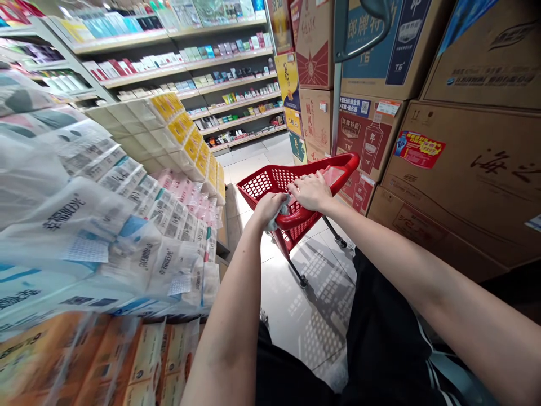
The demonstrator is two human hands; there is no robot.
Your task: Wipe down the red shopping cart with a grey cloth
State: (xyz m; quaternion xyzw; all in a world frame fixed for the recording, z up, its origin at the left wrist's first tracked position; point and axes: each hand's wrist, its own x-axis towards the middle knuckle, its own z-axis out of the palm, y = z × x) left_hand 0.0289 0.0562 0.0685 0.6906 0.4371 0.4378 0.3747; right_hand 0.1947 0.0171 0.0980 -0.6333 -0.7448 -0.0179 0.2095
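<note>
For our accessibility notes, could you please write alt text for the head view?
In a shop aisle, a person's left hand holds a pale grey cloth against the rim of a red plastic wheeled basket, while the right hand rests on that rim. Wrapped tissue packs stack to the left, brown cardboard boxes to the right.

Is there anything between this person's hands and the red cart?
No, nothing visible. Both hands are on the cart: the left hand holds a pale cloth against its near rim, and the right hand rests on the rim beside it. Boxes stand close on the right.
</note>
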